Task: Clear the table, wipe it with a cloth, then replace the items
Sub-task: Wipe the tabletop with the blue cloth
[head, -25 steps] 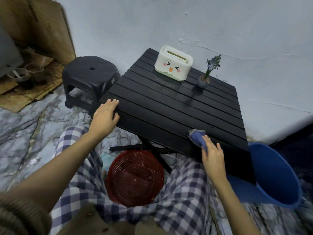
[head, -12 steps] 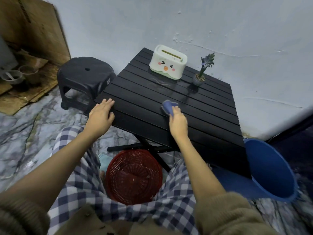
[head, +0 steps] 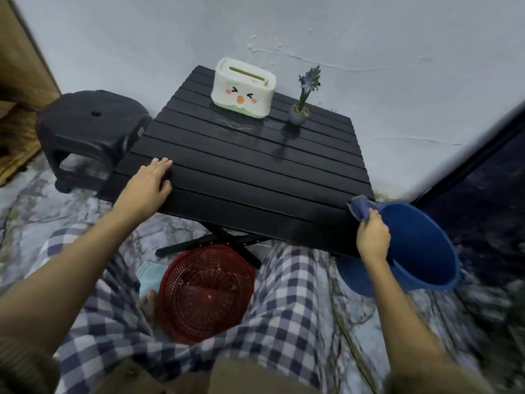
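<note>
A low black slatted table [head: 244,166] stands against the wall. At its far edge rest a white tissue box with a cartoon face [head: 243,89] and a small potted plant [head: 302,108]. My left hand [head: 147,184] lies flat, fingers together, on the table's near left corner. My right hand [head: 372,237] grips a bunched blue cloth [head: 360,207] at the table's near right corner, beside the bucket rim.
A blue bucket [head: 420,251] sits on the floor right of the table. A red mesh basket [head: 207,291] lies under the table between my checked trouser legs. A black plastic stool [head: 91,129] stands to the left, cardboard [head: 20,66] beyond it.
My right hand swept the cloth from the near right edge to the table's middle, then back out to the near right corner by the bucket. The left hand stayed put.
</note>
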{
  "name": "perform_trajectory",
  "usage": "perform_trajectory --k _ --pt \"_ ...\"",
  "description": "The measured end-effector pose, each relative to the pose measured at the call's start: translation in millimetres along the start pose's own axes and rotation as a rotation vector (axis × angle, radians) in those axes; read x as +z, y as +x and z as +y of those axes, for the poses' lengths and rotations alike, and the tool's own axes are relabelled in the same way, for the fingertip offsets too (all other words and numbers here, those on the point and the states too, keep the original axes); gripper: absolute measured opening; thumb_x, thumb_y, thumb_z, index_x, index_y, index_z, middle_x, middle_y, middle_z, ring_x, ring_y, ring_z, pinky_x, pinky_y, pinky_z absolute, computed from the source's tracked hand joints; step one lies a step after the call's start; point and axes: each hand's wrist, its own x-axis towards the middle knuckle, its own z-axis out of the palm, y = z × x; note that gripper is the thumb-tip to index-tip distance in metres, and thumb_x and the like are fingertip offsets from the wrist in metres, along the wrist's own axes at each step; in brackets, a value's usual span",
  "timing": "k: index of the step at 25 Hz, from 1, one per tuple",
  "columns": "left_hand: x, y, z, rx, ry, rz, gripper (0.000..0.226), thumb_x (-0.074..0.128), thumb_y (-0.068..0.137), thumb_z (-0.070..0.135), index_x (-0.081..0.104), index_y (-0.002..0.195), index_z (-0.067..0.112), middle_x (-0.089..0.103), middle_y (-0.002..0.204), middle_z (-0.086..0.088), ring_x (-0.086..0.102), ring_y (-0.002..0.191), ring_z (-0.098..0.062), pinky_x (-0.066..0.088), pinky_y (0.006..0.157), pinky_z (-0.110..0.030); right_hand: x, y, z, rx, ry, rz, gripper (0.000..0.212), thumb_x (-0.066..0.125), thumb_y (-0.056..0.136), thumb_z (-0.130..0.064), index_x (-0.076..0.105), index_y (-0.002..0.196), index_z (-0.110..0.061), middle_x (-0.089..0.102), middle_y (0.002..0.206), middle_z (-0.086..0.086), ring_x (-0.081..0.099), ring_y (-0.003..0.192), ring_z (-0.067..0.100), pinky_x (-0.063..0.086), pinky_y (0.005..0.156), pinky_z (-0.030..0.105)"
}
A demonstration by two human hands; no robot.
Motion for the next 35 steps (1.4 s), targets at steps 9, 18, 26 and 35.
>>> perform_trajectory --k 9,18,26,35 --pt "10.7 0.7 -6.3 0.03 0.041 0.065 0.046 0.044 0.089 0.006 0.039 0.135 0.003 0.039 0.146 -0.018 0.031 0.139 -0.031 0.019 0.116 -0.044 59.7 -54.5 -113.8 -0.532 0.138 -0.199 0.041 0.043 0.091 -0.001 0.042 0.132 0.001 0.041 0.143 0.022 0.04 0.133 0.032 0.031 0.111 0.038" --pt "2.9 -4.7 5.6 0.029 0.016 0.075 0.046 0.044 0.09 0.008 0.038 0.136 0.004 0.039 0.146 -0.017 0.031 0.139 -0.029 0.019 0.117 -0.041 51.3 -3.4 -95.0 -0.2 0.143 -0.058 0.034 0.039 0.095 -0.009 0.048 0.126 0.001 0.056 0.127 0.026 0.055 0.113 0.04 0.045 0.092 0.043" --pt "-1.9 -8.5 5.8 0.01 -0.006 0.044 0.049 0.041 0.092 0.013 0.032 0.139 0.007 0.034 0.15 -0.012 0.025 0.142 -0.025 0.015 0.118 -0.037 113.2 -54.2 -243.7 -0.595 0.16 -0.286 0.041 0.04 0.094 -0.005 0.037 0.135 0.001 0.039 0.145 0.02 0.038 0.134 0.031 0.032 0.109 0.04" --pt "20.8 3.4 47.3 0.111 -0.141 -0.013 0.049 0.041 0.092 0.01 0.031 0.139 0.008 0.033 0.15 -0.012 0.023 0.143 -0.023 0.013 0.117 -0.032 36.0 -26.2 -65.9 -0.367 0.092 -0.082 0.039 0.043 0.093 -0.001 0.043 0.132 0.001 0.047 0.138 0.022 0.047 0.126 0.035 0.039 0.104 0.041"
